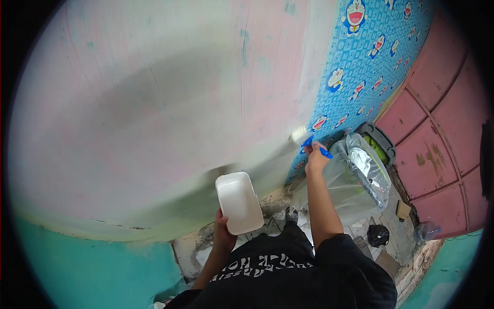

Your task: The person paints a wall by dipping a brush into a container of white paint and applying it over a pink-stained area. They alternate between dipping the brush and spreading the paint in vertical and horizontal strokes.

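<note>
A white rectangular tub [240, 202] is in my left hand [223, 230], whose fingers grip its lower left side. The tub is tilted so its pale inside shows. Out to the right, my right hand [316, 157] is closed around the blue handle of a paintbrush [307, 141]. The brush's pale bristles lie at the wall [180, 103], close to the edge of the blue cartoon wallpaper [337, 96]. The wall left of that edge is whitish with pink and green streaks.
Clear plastic sheeting [368, 172] covers a bulky item beside my right arm, with a grey lid [380, 140] behind it. A pink panelled door [437, 134] stands at the right. A black bag [378, 235] and a sponge-like block [403, 210] lie on the tiled floor [399, 247].
</note>
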{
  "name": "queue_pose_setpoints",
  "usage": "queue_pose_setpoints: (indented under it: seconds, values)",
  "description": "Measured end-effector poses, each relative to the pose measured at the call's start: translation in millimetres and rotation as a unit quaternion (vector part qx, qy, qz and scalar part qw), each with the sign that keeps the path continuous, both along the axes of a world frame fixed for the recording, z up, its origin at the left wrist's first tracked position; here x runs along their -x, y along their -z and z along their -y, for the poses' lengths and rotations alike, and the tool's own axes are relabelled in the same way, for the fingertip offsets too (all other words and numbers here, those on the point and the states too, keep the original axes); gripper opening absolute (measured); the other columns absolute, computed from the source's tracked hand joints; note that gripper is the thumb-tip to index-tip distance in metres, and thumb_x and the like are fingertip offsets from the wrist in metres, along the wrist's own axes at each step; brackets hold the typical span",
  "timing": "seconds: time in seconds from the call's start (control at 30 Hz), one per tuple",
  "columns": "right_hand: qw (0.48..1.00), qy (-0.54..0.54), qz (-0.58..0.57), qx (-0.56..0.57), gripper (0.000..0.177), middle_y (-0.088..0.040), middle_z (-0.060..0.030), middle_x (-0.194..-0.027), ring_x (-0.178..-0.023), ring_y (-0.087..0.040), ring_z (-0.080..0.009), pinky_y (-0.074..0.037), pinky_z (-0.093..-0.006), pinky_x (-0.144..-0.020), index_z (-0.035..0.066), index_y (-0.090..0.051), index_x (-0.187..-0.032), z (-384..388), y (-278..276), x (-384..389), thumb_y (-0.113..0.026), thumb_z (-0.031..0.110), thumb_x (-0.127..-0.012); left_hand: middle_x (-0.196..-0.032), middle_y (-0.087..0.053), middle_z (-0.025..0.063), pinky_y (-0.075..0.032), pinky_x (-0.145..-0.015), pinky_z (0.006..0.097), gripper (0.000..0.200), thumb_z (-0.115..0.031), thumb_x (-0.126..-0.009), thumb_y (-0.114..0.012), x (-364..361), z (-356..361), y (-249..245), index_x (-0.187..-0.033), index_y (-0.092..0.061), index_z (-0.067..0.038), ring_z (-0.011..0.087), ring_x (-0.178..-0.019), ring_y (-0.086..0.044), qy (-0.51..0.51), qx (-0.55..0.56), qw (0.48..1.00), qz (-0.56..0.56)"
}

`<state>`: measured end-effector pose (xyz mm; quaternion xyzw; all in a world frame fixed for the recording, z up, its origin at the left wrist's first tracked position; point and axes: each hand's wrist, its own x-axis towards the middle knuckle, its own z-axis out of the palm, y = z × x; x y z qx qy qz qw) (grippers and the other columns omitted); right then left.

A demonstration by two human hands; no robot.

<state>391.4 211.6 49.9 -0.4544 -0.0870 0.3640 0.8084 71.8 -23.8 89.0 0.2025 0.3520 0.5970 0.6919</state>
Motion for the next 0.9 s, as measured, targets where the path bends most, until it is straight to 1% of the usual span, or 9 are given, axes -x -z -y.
queue_pose_setpoints:
  seconds: [0.1, 0.23, 0.37, 0.47, 0.57, 0.67, 0.77, 0.83, 0.9]
  values:
    - [0.998, 0.002, 0.019, 0.054, 0.013, -0.067, -0.0119, -0.091, -0.073, -0.068, -0.0219, -0.062, -0.0353, -0.064, -0.002, -0.061, -0.101, -9, 10, -4, -0.068, 0.003, -0.092, -0.135, -0.053, 0.0119, -0.052, -0.103, 0.0466, 0.072, -0.029, -0.082, -0.061, -1, 2, 5, -0.145, -0.036, -0.007, 0.0288, -0.124, -0.058, -0.003, 0.008, 1.0, -0.006]
    - [0.996, 0.011, 0.078, -0.039, 0.015, -0.068, -0.0147, -0.094, -0.075, -0.07, -0.0235, -0.063, -0.0355, -0.068, -0.007, -0.061, -0.101, -19, -103, -3, -0.067, 0.004, -0.093, -0.134, -0.053, 0.0118, -0.052, -0.101, 0.0469, 0.071, -0.029, -0.082, -0.062, -1, 3, 2, -0.145, -0.037, -0.007, 0.0287, -0.124, -0.058, -0.006, 0.015, 1.0, -0.005]
    - [0.987, -0.014, 0.017, -0.161, 0.015, -0.067, -0.0137, -0.094, -0.078, -0.071, -0.0226, -0.063, -0.0344, -0.073, -0.006, -0.061, -0.104, -1, -184, -14, -0.067, 0.004, -0.094, -0.134, -0.053, 0.0116, -0.053, -0.1, 0.0483, 0.071, -0.031, -0.084, -0.062, -1, 2, -2, -0.145, -0.036, -0.007, 0.0286, -0.123, -0.058, -0.007, 0.012, 1.0, 0.0]
    - [0.979, -0.017, -0.026, -0.2, 0.016, -0.067, -0.0102, -0.094, -0.08, -0.07, -0.0209, -0.062, -0.0331, -0.075, -0.004, -0.061, -0.106, -1, -166, -20, -0.067, 0.005, -0.094, -0.134, -0.053, 0.0113, -0.053, -0.099, 0.0495, 0.072, -0.033, -0.084, -0.063, 0, 1, 1, -0.145, -0.035, -0.008, 0.0287, -0.123, -0.058, -0.004, 0.019, 1.0, 0.007]
    - [0.99, -0.039, -0.027, -0.134, 0.013, -0.068, -0.0089, -0.096, -0.077, -0.069, -0.0194, -0.061, -0.0311, -0.07, -0.001, -0.061, -0.104, -13, -54, -18, -0.068, 0.004, -0.094, -0.134, -0.053, 0.0108, -0.052, -0.1, 0.0489, 0.071, -0.034, -0.084, -0.063, -3, -3, 1, -0.145, -0.036, -0.008, 0.0286, -0.123, -0.058, 0.0, 0.014, 1.0, 0.003]
    - [0.995, -0.001, -0.095, 0.015, 0.015, -0.066, -0.0148, -0.105, -0.085, -0.07, -0.0239, -0.063, -0.0372, -0.071, -0.005, -0.06, -0.107, -11, 43, -3, -0.064, 0.002, -0.094, -0.133, -0.054, 0.0103, -0.052, -0.101, 0.0482, 0.071, -0.034, -0.084, -0.063, -5, -4, 4, -0.144, -0.037, -0.008, 0.0283, -0.123, -0.058, 0.016, 0.017, 1.0, -0.003]
    - [0.991, 0.059, -0.058, 0.105, 0.008, -0.066, -0.0136, -0.095, -0.079, -0.068, -0.0233, -0.062, -0.0364, -0.067, -0.005, -0.061, -0.1, -9, 15, 13, -0.06, -0.001, -0.093, -0.133, -0.054, 0.0106, -0.051, -0.102, 0.0474, 0.07, -0.034, -0.084, -0.063, -9, -5, 0, -0.144, -0.037, -0.008, 0.028, -0.123, -0.058, 0.02, 0.015, 1.0, 0.002]
    - [0.999, 0.017, -0.015, 0.024, 0.01, -0.066, -0.0161, -0.1, -0.084, -0.069, -0.0251, -0.063, -0.0365, -0.069, -0.007, -0.06, -0.1, -17, -16, 4, -0.061, -0.001, -0.092, -0.133, -0.054, 0.0109, -0.051, -0.102, 0.0472, 0.07, -0.033, -0.084, -0.063, -8, -2, -1, -0.144, -0.037, -0.008, 0.0279, -0.123, -0.058, 0.018, 0.02, 1.0, 0.0]
    - [0.999, 0.0, 0.021, -0.048, 0.01, -0.066, -0.0161, -0.101, -0.085, -0.069, -0.0245, -0.063, -0.0367, -0.07, -0.006, -0.06, -0.099, -15, -111, 6, -0.062, 0.001, -0.092, -0.132, -0.054, 0.0112, -0.051, -0.103, 0.0471, 0.07, -0.033, -0.084, -0.063, -8, -5, -2, -0.145, -0.037, -0.008, 0.0277, -0.123, -0.058, 0.014, 0.015, 1.0, 0.0]
